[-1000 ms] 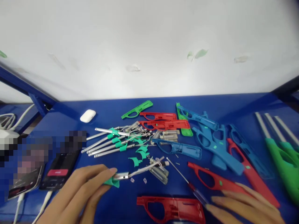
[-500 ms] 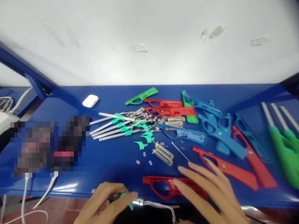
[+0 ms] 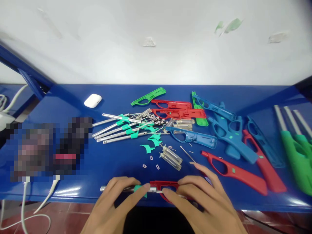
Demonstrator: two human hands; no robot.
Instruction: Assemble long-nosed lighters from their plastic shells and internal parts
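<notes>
My left hand (image 3: 117,204) grips a metal tube with a teal collar (image 3: 140,188) at the blue table's front edge (image 3: 73,191). My right hand (image 3: 204,201) holds a red plastic lighter shell (image 3: 165,186), fingers on top of it. The tube's end meets the shell's left end between my hands. Behind them lie clear small cylinders (image 3: 172,157), a thin pin (image 3: 187,154) and tiny white clips (image 3: 151,162).
A bundle of metal tubes with teal collars (image 3: 122,130) lies mid-table. Red, blue and green shells (image 3: 219,130) spread to the right; assembled green lighters (image 3: 296,146) at the far right. A white earbud case (image 3: 92,100), blurred phones (image 3: 48,149) and cables (image 3: 36,208) sit left.
My left hand brought the tube from the table to the front edge. My right hand moved left onto the red shell, and tube and shell have come together.
</notes>
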